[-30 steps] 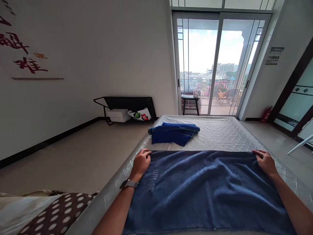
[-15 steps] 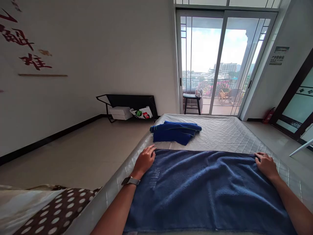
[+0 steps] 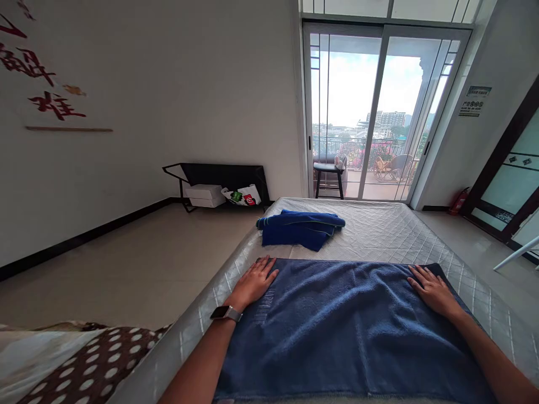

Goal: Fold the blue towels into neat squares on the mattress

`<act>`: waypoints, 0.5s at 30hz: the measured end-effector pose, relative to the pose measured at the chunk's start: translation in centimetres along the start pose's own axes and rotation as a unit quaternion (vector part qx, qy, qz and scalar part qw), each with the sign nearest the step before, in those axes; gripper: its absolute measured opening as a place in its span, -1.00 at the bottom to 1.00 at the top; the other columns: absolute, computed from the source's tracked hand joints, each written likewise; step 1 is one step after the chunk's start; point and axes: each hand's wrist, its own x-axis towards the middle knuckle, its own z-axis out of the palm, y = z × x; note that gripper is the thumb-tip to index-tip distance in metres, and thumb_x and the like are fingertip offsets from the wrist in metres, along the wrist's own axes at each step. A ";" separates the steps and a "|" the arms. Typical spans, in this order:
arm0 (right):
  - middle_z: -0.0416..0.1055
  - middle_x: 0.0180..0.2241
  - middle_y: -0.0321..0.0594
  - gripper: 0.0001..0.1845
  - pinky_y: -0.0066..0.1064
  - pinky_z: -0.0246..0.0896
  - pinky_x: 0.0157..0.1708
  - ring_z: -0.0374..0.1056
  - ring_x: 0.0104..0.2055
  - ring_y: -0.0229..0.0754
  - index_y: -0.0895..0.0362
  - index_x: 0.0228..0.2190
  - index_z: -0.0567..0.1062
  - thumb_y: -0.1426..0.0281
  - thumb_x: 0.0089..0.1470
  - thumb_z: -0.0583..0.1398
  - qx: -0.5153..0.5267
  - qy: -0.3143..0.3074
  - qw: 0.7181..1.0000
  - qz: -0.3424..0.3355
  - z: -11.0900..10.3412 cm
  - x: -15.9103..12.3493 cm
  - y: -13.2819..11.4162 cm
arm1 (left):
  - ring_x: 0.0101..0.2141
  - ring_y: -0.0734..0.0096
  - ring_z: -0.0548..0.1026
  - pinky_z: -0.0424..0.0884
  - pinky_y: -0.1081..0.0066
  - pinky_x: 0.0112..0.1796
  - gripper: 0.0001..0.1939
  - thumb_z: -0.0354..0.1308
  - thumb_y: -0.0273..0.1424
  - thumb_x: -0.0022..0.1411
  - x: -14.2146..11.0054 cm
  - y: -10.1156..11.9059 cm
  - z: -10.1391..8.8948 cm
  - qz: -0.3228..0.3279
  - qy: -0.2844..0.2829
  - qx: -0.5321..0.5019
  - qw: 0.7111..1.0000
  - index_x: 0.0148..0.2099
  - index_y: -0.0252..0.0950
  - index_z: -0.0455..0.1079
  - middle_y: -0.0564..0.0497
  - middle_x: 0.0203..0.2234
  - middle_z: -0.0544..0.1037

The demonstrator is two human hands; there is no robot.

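A dark blue towel [image 3: 345, 331] lies spread on the pale quilted mattress [image 3: 379, 230], with soft wrinkles running across it and faint lettering near its left side. My left hand [image 3: 255, 279], with a watch [image 3: 226, 313] on its wrist, rests flat on the far left corner, fingers stretched out. On the far right part of the towel lies my right hand [image 3: 433, 289], palm down with fingers spread. Beyond the towel's far edge sits a loosely folded brighter blue cloth [image 3: 301, 229] with thin light trim.
A brown polka-dot cloth [image 3: 96, 359] lies at the lower left. Against the wall stands a black rack [image 3: 227, 173] with a white box [image 3: 205, 195] and a printed bag [image 3: 242, 195]. Sliding glass doors [image 3: 373, 112] are at the back. A fire extinguisher [image 3: 458, 201] stands at the right.
My right hand has moved left from the towel's far right corner, and its fingers have opened flat on the cloth. My left hand has shifted slightly inward and flattened.
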 end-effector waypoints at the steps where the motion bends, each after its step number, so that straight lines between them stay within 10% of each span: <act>1: 0.15 0.34 -0.24 -0.37 0.01 -0.06 0.33 -0.01 0.40 0.01 -0.08 0.27 0.29 0.02 0.27 -0.09 0.001 -0.010 1.000 0.001 0.0 -0.1 0.1 | 0.33 0.05 0.17 0.11 0.00 0.27 -0.43 -0.14 -0.17 0.41 -0.1 0.1 -0.1 -0.006 -0.004 -0.001 1.000 0.37 -0.26 0.20 -0.21 0.31 0.28; 15: 0.18 0.33 -0.18 -0.34 0.09 0.07 0.26 0.07 0.36 0.10 -0.09 0.20 0.38 -0.05 0.17 -0.02 0.032 -0.029 0.999 0.025 -0.8 -0.2 3.3 | 0.35 0.09 0.11 0.05 0.08 0.29 -0.33 -0.23 -0.04 0.41 -1.1 0.3 -1.7 -0.035 -0.067 0.012 0.997 0.39 -0.28 0.14 -0.19 0.36 0.18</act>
